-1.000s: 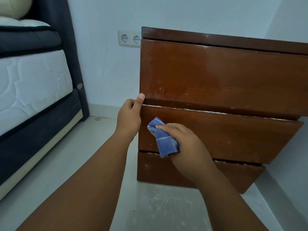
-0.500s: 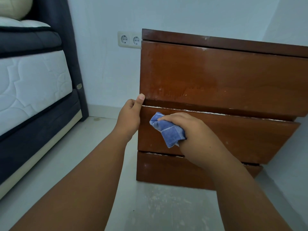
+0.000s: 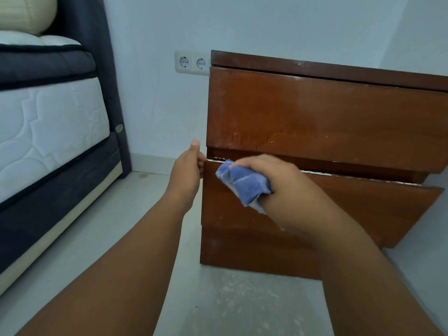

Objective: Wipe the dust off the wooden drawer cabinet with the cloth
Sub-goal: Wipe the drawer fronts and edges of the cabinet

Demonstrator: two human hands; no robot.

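A brown wooden drawer cabinet (image 3: 315, 117) with three drawer fronts stands on the floor against the wall. The middle drawer (image 3: 363, 202) juts out a little, with pale dust along its top edge. My right hand (image 3: 278, 187) grips a bunched blue cloth (image 3: 244, 184) and presses it against the top left part of the middle drawer front. My left hand (image 3: 188, 173) holds the left edge of that drawer, thumb up beside the top drawer's corner.
A bed (image 3: 48, 132) with a white mattress and dark frame fills the left side. A double wall socket (image 3: 191, 62) sits just left of the cabinet top. Grey floor (image 3: 230, 299) with pale scuffs lies in front. A white wall closes in on the right.
My right hand has carried the cloth upward from the lower part of the middle drawer front to its top edge. My left hand stays on the drawer's left edge.
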